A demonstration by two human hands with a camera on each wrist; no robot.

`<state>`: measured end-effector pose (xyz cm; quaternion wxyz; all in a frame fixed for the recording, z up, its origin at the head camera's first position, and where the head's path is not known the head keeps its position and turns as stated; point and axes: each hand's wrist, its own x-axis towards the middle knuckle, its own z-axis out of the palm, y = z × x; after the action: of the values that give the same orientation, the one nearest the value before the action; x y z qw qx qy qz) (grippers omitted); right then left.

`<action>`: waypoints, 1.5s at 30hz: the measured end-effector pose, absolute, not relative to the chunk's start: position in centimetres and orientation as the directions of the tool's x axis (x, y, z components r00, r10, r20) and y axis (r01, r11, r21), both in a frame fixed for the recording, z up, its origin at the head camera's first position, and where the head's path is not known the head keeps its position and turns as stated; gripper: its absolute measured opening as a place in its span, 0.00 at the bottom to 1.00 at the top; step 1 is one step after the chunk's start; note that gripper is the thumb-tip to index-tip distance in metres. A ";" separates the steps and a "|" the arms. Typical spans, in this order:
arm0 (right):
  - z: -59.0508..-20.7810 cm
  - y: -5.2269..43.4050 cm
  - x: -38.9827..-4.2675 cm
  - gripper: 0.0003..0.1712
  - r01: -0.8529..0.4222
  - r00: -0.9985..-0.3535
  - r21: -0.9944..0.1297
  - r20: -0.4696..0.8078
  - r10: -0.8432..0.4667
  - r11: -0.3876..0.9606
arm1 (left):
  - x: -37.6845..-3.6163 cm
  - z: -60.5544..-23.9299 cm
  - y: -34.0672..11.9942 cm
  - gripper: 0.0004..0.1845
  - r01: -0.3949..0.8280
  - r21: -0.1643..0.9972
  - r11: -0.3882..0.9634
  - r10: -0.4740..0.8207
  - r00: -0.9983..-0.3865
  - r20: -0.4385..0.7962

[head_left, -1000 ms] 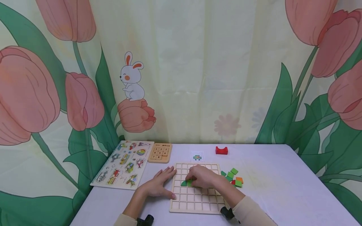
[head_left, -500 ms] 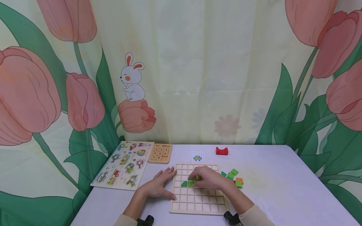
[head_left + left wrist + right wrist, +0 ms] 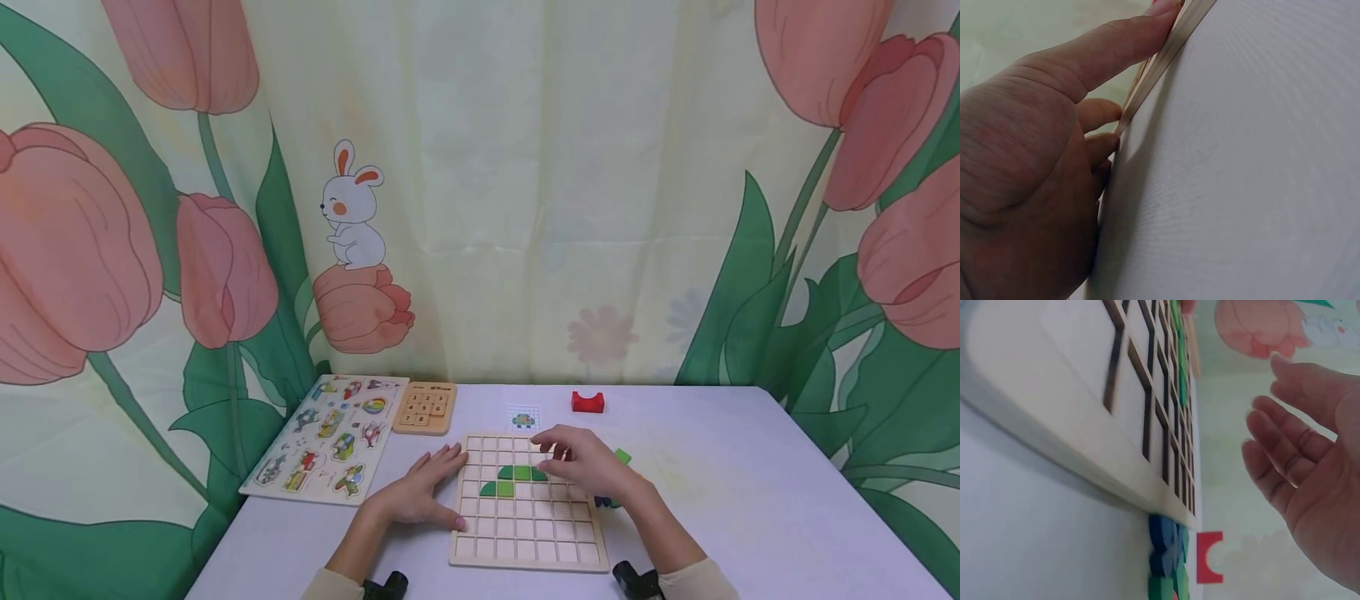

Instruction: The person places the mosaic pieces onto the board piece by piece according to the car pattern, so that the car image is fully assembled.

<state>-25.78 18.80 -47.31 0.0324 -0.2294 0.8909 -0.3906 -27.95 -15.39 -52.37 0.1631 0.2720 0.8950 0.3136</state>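
A wooden grid board [image 3: 528, 550] lies on the white table. My left hand [image 3: 422, 492] rests at its left side, with thumb and fingertips touching the frame edge. In the left wrist view the left thumb [image 3: 1110, 53] presses on the wooden rim. My right hand [image 3: 585, 458] hovers over the board's upper right part, fingers loosely bent and holding nothing. In the grid, a light green square tile [image 3: 522, 473] sits between two dark green rounded tiles. Just below are another dark green rounded tile [image 3: 487, 489] and a light green square tile [image 3: 506, 490].
Loose tiles, including blue ones [image 3: 1163, 544], lie beside the board's right edge, partly hidden by the right hand. Behind the board are a small pattern card [image 3: 523, 417] and a red notched block [image 3: 588, 402]. A picture puzzle board [image 3: 330, 433] and a wooden number puzzle [image 3: 424, 408] lie left.
My right hand has let go of the tiles and moved up and right, uncovering the upper row of three green tiles. The left hand stays in place on the board's edge.
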 end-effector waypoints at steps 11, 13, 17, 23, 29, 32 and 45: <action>-46.4 23.5 -26.1 0.21 -0.218 -0.967 -0.718 0.067 -0.246 0.661 | -28.1 -52.5 -15.5 0.62 0.405 0.647 0.646 0.603 -0.791 -0.107; -46.4 24.4 -26.1 0.21 -0.197 -0.971 -0.717 0.050 -0.232 0.669 | -28.1 -52.5 -15.5 0.62 0.404 0.649 0.645 0.603 -0.791 -0.107; -46.6 25.7 -26.2 0.22 -0.176 -0.973 -0.704 0.019 -0.230 0.688 | -28.0 -52.6 -15.5 0.62 0.402 0.651 0.644 0.602 -0.791 -0.107; -47.1 26.7 -26.4 0.21 -0.137 -0.979 -0.709 -0.009 -0.203 0.692 | -27.9 -52.6 -15.6 0.61 0.395 0.656 0.643 0.599 -0.793 -0.110; -47.3 27.7 -26.3 0.19 -0.109 -0.984 -0.694 -0.024 -0.175 0.711 | -28.0 -52.5 -15.4 0.62 0.393 0.655 0.646 0.598 -0.793 -0.114; -47.3 28.5 -26.2 0.18 -0.083 -0.985 -0.679 -0.053 -0.162 0.729 | -28.0 -52.4 -15.4 0.62 0.391 0.649 0.653 0.594 -0.795 -0.119; -48.0 30.6 -26.1 0.14 0.031 -0.965 -0.653 -0.217 -0.149 0.756 | -28.0 -52.5 -15.4 0.62 0.386 0.652 0.653 0.591 -0.798 -0.118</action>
<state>-26.09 30.60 -48.02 0.1290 -0.0318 0.9282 -0.3476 -28.04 -15.36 -52.50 0.1622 0.2731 0.8945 0.3148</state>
